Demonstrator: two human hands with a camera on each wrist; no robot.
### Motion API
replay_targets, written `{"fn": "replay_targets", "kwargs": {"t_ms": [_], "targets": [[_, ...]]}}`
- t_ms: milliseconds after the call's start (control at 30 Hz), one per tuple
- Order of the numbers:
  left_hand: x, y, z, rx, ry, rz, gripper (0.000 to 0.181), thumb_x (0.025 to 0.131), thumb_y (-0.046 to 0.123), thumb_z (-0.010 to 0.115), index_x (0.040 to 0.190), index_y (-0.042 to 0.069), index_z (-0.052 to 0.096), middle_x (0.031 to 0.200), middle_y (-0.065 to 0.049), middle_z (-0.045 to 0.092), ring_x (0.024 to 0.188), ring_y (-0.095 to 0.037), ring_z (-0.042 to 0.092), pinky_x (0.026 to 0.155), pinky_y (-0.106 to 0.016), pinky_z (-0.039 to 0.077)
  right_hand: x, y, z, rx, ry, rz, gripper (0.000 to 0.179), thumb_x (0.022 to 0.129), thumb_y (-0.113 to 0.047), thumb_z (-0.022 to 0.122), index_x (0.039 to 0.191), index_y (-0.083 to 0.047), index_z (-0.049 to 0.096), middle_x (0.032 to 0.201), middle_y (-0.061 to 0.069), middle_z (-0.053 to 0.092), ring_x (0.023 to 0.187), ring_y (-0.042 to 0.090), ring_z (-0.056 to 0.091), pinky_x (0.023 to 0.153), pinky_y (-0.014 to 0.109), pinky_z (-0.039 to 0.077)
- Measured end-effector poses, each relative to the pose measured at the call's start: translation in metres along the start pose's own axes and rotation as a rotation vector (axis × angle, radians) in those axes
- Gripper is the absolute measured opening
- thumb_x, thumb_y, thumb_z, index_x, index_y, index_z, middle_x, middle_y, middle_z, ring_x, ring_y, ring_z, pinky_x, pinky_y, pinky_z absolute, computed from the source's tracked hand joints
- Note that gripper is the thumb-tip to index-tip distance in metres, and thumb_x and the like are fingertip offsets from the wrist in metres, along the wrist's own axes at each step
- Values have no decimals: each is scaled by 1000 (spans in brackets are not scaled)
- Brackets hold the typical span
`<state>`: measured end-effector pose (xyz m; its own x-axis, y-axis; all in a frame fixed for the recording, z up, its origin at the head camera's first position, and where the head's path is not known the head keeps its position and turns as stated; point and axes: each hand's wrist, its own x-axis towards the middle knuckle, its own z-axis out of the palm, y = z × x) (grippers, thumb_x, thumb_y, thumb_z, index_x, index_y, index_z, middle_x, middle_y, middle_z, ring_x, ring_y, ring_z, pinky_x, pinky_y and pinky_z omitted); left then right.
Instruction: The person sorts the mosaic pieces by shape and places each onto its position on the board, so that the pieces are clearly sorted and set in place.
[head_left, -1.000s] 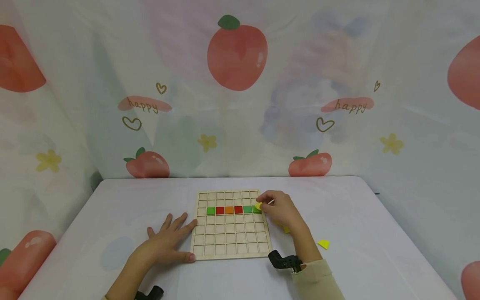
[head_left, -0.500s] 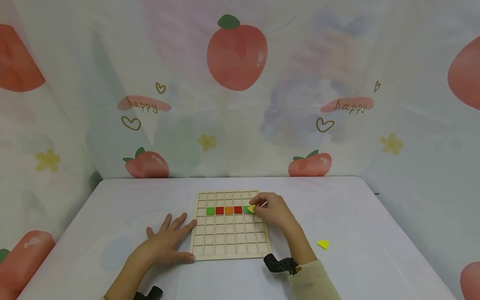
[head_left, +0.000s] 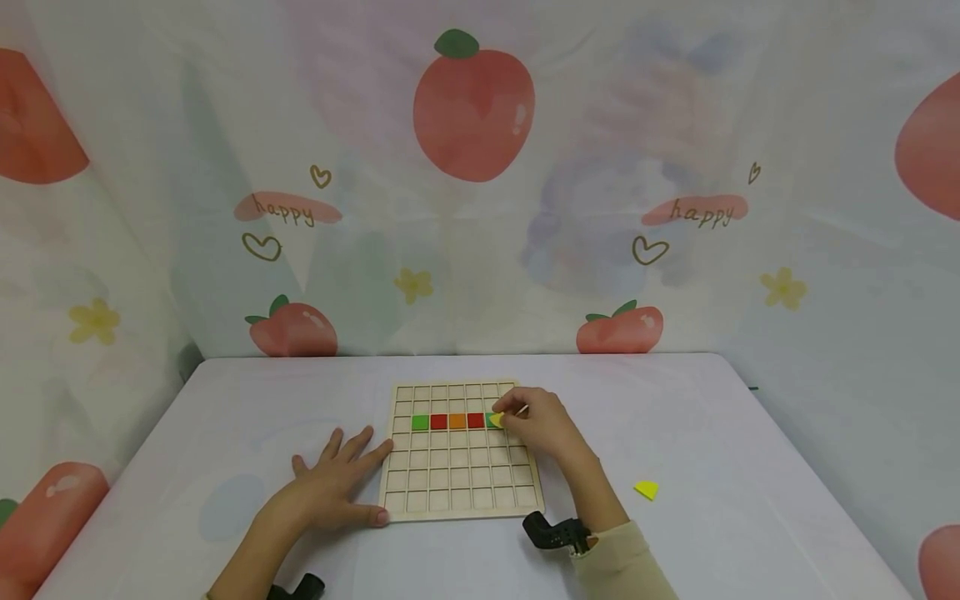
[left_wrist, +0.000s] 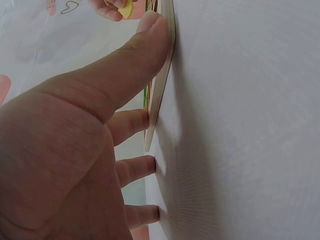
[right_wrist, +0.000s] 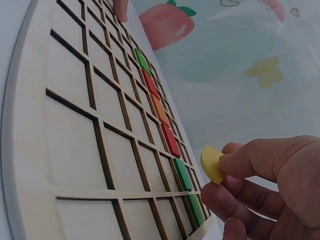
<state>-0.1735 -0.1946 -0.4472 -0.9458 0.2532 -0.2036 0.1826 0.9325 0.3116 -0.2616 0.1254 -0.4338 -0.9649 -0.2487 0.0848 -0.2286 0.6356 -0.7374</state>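
Note:
My right hand (head_left: 542,423) pinches a yellow wedge-shaped piece (right_wrist: 212,164) between thumb and fingers. The piece is over the right end of a row of coloured squares on the wooden grid board (head_left: 450,480). From the left, that row shows a green square (head_left: 420,422), a red square (head_left: 438,422), an orange square (head_left: 457,422) and another red square (head_left: 476,421). Two green squares follow in the right wrist view, the nearer being a green tile (right_wrist: 195,210). Along the board's left edge my left hand (head_left: 336,483) lies with fingers spread, its thumb (left_wrist: 145,40) at the near corner.
On the white table (head_left: 720,550), right of my right forearm, lies a second yellow piece (head_left: 647,490). A black wrist camera (head_left: 555,532) sits on my right wrist. Behind the table hangs a printed cloth (head_left: 480,250).
My right hand has moved left along the coloured row, carrying the yellow piece. Yellow pieces seen earlier beside my right wrist are now hidden by the arm. My left hand stays put.

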Motion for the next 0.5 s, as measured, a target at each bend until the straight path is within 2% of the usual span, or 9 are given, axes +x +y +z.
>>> {"fn": "replay_targets", "kwargs": {"t_ms": [500], "targets": [[0, 1, 0, 12, -2, -9, 104, 67, 70, 76, 155, 31, 37, 165, -9, 24, 149, -53, 10, 92, -91, 7, -1, -3, 7, 10, -25, 6, 11, 89, -9, 69, 94, -17, 74, 86, -5, 66, 75, 13, 59, 70, 30, 51]]}}
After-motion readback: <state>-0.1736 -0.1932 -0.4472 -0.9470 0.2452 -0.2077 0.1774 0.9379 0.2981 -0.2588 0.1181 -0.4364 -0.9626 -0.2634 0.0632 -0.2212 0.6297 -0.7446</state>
